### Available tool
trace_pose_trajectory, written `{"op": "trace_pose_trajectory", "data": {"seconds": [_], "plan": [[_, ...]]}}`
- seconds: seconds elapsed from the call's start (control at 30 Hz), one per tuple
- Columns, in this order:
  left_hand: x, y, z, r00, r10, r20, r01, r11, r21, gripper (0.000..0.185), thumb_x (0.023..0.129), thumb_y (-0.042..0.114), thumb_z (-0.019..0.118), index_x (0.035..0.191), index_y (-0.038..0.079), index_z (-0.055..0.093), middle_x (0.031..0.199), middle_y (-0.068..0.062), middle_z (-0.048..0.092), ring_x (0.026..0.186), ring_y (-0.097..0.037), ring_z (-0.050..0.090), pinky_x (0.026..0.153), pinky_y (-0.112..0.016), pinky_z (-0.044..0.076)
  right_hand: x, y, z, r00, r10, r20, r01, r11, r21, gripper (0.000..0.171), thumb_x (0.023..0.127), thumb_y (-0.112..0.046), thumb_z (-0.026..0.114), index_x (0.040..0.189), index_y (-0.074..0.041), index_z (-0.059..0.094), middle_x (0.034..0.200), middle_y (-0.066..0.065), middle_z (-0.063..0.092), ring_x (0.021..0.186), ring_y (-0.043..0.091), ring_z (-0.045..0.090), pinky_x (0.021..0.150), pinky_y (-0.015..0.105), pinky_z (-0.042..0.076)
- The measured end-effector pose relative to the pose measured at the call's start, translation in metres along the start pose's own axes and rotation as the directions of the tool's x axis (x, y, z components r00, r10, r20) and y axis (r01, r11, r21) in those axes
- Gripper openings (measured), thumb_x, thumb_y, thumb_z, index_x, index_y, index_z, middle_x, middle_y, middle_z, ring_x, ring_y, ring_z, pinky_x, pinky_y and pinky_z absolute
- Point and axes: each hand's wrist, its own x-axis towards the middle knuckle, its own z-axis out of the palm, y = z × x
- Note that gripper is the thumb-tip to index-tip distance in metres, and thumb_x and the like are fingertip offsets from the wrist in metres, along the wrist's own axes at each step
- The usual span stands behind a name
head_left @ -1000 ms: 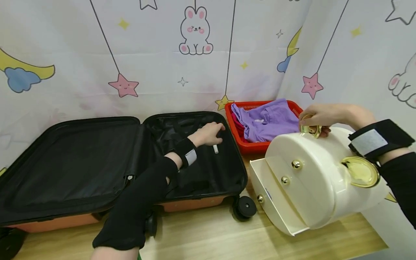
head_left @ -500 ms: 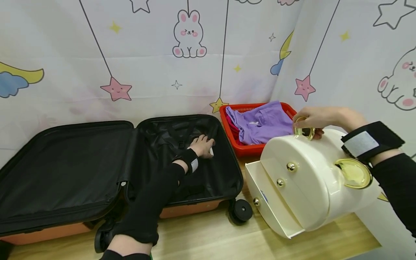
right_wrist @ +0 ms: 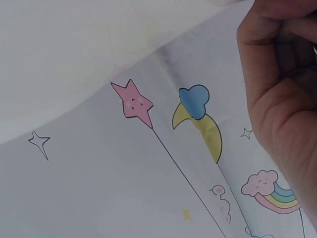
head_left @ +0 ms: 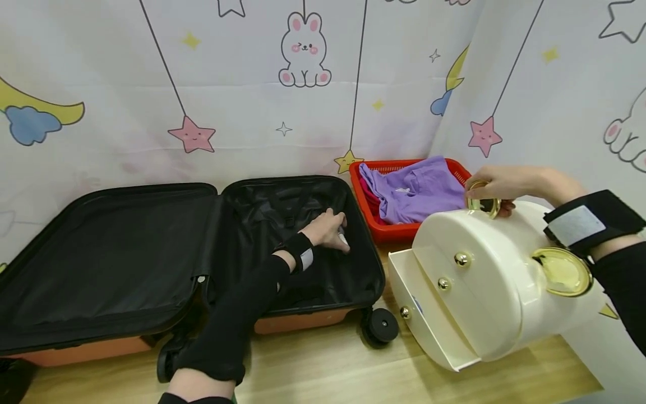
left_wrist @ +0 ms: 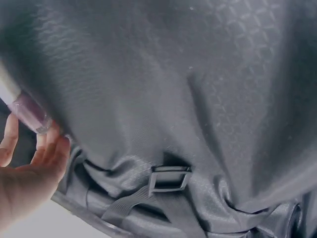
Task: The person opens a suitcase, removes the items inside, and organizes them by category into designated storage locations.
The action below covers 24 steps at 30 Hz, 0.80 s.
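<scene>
My left hand (head_left: 328, 229) is low inside the right half of the open black suitcase (head_left: 292, 303). Between its thumb and fingertips it pinches a small white-capped bottle with a mauve see-through body (left_wrist: 30, 111); in the head view mostly its white part shows. With my right hand (head_left: 497, 182) I grip the gold ring handle (head_left: 476, 209) on top of a cream storage box (head_left: 469, 269) with rounded sides and gold knobs. The box leans over, and its lowest drawer (head_left: 439, 320) is pulled out with something bluish just visible inside. Only part of my right hand appears in the right wrist view.
Behind the box stands a red basket (head_left: 386, 231) with folded purple clothing (head_left: 419, 188). The suitcase's left half (head_left: 116, 252) lies flat, and a black wheel (head_left: 381, 325) juts out near the drawer. Strap and buckle (left_wrist: 169, 179) lie on the lining.
My left hand has lowered into the suitcase, and the small bottle has shifted slightly right and nearer. The right hand keeps its grip on the handle; the box has stayed about where it was.
</scene>
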Motion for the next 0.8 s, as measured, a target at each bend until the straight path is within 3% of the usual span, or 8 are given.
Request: {"op": "trace_pose_trajectory", "data": {"seconds": [0.13,0.3,0.43,0.53,0.67,0.8], "plan": [[-0.008,0.009,-0.012,0.996,0.058,-0.060,-0.064,0.993,-0.097,0.054,0.085,0.046,0.072,0.125,0.010,0.067,0.120,-0.015,0.065,0.107,-0.027,0.055,0.090,-0.037,0.047,-0.001,0.001,0.000,1.000,0.011,0.005,-0.011,1.000,0.000,0.020,0.104,-0.011,0.043,0.102,0.000,0.060,0.062,0.000,0.054,0.047,0.009,0.052,0.048,0.022,0.045],[-0.021,0.018,-0.028,0.991,0.097,-0.091,-0.112,0.977,-0.181,0.049,0.093,0.045,0.060,0.128,0.012,0.068,0.120,-0.009,0.071,0.108,-0.027,0.054,0.092,-0.038,0.045,0.001,0.001,0.000,1.000,0.003,0.000,-0.003,1.000,-0.003,0.022,0.105,-0.011,0.043,0.105,0.001,0.060,0.062,0.000,0.054,0.047,0.009,0.052,0.048,0.023,0.046],[-0.030,0.028,-0.038,0.984,0.125,-0.126,-0.153,0.957,-0.246,0.049,0.095,0.046,0.061,0.130,0.013,0.067,0.121,-0.007,0.070,0.110,-0.026,0.052,0.095,-0.039,0.042,0.001,0.001,-0.002,1.000,0.006,-0.003,-0.006,1.000,-0.004,0.022,0.105,-0.011,0.042,0.106,0.001,0.060,0.062,0.000,0.053,0.047,0.009,0.051,0.048,0.022,0.045],[-0.038,0.041,-0.043,0.976,0.164,-0.146,-0.203,0.926,-0.317,0.051,0.093,0.044,0.065,0.133,0.012,0.065,0.120,-0.007,0.070,0.108,-0.023,0.054,0.090,-0.033,0.045,0.000,0.001,-0.003,1.000,0.012,0.003,-0.012,1.000,-0.006,0.022,0.105,-0.011,0.042,0.107,0.002,0.060,0.062,0.000,0.054,0.047,0.009,0.051,0.048,0.022,0.045],[-0.050,0.066,-0.051,0.954,0.241,-0.177,-0.292,0.880,-0.374,0.055,0.090,0.041,0.070,0.134,0.009,0.063,0.119,-0.008,0.068,0.105,-0.021,0.056,0.082,-0.026,0.047,0.000,0.001,-0.002,1.000,0.010,0.006,-0.009,1.000,-0.005,0.023,0.105,-0.012,0.042,0.108,0.002,0.061,0.062,0.001,0.055,0.048,0.009,0.052,0.048,0.022,0.045],[-0.065,0.092,-0.058,0.920,0.346,-0.182,-0.390,0.854,-0.345,0.050,0.087,0.040,0.073,0.130,0.013,0.067,0.116,-0.007,0.068,0.107,-0.020,0.054,0.080,-0.023,0.042,0.001,0.001,-0.001,1.000,0.015,0.004,-0.015,1.000,-0.003,0.023,0.105,-0.013,0.042,0.106,0.001,0.060,0.062,0.000,0.055,0.048,0.009,0.052,0.048,0.022,0.044]]}}
